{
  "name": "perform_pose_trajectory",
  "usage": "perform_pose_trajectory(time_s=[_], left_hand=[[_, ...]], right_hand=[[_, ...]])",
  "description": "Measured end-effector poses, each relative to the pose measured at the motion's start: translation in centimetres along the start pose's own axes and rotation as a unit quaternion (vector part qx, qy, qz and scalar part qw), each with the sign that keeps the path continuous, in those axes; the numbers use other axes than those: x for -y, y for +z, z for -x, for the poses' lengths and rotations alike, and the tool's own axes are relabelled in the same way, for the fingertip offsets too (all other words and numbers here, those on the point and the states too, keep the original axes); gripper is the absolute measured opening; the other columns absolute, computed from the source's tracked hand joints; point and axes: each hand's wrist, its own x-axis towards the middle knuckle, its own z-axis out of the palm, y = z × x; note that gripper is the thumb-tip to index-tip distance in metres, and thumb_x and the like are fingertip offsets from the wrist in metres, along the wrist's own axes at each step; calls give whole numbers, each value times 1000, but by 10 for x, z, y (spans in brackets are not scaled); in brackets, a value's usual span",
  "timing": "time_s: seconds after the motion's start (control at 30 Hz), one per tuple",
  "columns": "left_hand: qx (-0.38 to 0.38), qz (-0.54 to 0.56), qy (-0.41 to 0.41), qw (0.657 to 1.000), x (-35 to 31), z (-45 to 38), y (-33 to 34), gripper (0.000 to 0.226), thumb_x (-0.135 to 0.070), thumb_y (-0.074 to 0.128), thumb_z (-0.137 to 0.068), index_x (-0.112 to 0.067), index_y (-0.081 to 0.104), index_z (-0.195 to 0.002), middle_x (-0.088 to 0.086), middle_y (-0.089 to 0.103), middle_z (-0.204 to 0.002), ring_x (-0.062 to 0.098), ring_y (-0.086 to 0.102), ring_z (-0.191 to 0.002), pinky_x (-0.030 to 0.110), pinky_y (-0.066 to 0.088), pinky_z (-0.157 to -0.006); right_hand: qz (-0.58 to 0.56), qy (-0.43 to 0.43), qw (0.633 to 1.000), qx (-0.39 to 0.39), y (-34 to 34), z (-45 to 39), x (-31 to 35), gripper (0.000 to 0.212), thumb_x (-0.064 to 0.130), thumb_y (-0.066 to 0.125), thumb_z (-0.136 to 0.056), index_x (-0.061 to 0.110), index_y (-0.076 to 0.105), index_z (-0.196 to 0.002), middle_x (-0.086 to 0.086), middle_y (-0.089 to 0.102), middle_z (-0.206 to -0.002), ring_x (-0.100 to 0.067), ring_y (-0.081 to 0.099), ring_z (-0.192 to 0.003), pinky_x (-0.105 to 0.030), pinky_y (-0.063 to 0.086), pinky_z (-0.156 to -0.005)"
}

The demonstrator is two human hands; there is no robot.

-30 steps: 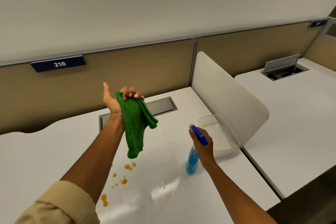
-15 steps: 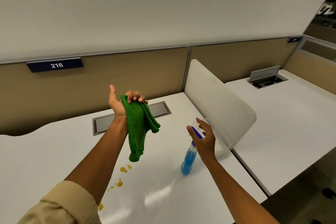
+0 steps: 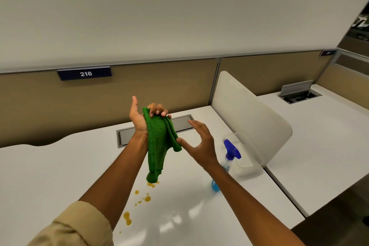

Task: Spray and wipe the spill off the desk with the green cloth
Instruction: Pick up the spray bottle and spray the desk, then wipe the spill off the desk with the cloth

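Note:
My left hand (image 3: pixel 142 118) is raised above the white desk (image 3: pixel 50 175), its fingers closed on the top of the green cloth (image 3: pixel 158 144), which hangs down. My right hand (image 3: pixel 199 144) is open beside the cloth, its thumb touching the cloth's right fold. The spray bottle (image 3: pixel 228 161), with a blue trigger head and blue liquid, stands on the desk to the right, partly behind my right forearm. Orange-brown spill drops (image 3: pixel 146 197) lie on the desk below the cloth's lower tip, with another blot (image 3: pixel 127 218) nearer to me.
A grey cable hatch (image 3: pixel 125 136) is set in the desk behind my hands. A white rounded divider (image 3: pixel 249 122) stands to the right, with a second desk (image 3: pixel 319 146) beyond it. A tan partition (image 3: pixel 159 86) with a sign reading 216 backs the desk.
My right hand let go of the spray bottle, which now stands on the desk, and moved left and up to the hanging cloth. My left hand kept holding the cloth.

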Motion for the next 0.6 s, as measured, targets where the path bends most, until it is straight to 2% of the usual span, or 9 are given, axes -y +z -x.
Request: perform_pose_trajectory(time_s=[0.1, 0.17, 0.27, 0.33, 0.4, 0.47, 0.6], left_hand=[[16, 4, -3, 1000, -12, 12, -7, 75, -78, 29, -85, -16, 35, -43, 1, 36, -57, 21, 42, -56, 35, 38, -71], [26, 7, -6, 1000, -22, 21, -14, 75, -78, 29, -85, -16, 35, -43, 2, 36, -58, 21, 42, -58, 35, 39, -71], [45, 14, -17, 999, -33, 33, -25, 75, -78, 31, -85, -16, 35, -44, 2, 37, -60, 22, 43, -61, 37, 41, -74], [55, 14, -24, 998, -41, 39, -34, 73, -77, 34, -85, -16, 37, -46, 3, 38, -62, 23, 45, -64, 38, 42, -76], [58, 13, -34, 998, -48, 45, -43, 71, -76, 38, -85, -16, 38, -47, 4, 41, -64, 24, 47, -69, 40, 44, -80], [63, 5, -42, 997, -57, 51, -52, 68, -73, 42, -85, -16, 40, -48, 4, 45, -67, 26, 52, -77, 44, 45, -88], [69, -27, -72, 995, -72, 61, -64, 56, -61, 60, -83, -17, 43, -52, 9, 56, -85, 29, 61, -98, 50, 37, -111]], right_hand=[[-7, 12, 999, 37, 26, 6, 13, 75, 55, 78, -73, 24, 52, -137, 8, 55, -134, 6, 45, -125, -9, 34, -104], [-15, 20, 998, 65, 43, 10, 19, 77, 55, 78, -74, 24, 51, -139, 8, 56, -133, 3, 48, -124, -10, 38, -103], [-39, 38, 994, 95, 63, 16, 23, 72, 38, 80, -78, 19, 50, -141, 9, 63, -124, 1, 56, -115, -8, 41, -96], [-56, 52, 992, 101, 73, 20, 25, 56, 27, 77, -83, 18, 57, -135, 10, 68, -112, 3, 61, -105, -11, 45, -90], [-59, 54, 992, 94, 79, 22, 27, 28, 21, 70, -89, 20, 68, -116, 10, 71, -95, 1, 64, -88, -15, 48, -77], [-49, 53, 994, 85, 84, 23, 29, 8, 20, 66, -92, 23, 70, -98, 10, 67, -79, -1, 59, -73, -13, 44, -65], [-28, 59, 995, 75, 84, 18, 35, 6, 21, 64, -93, 26, 65, -89, 12, 59, -70, 1, 54, -67, -9, 40, -59]])
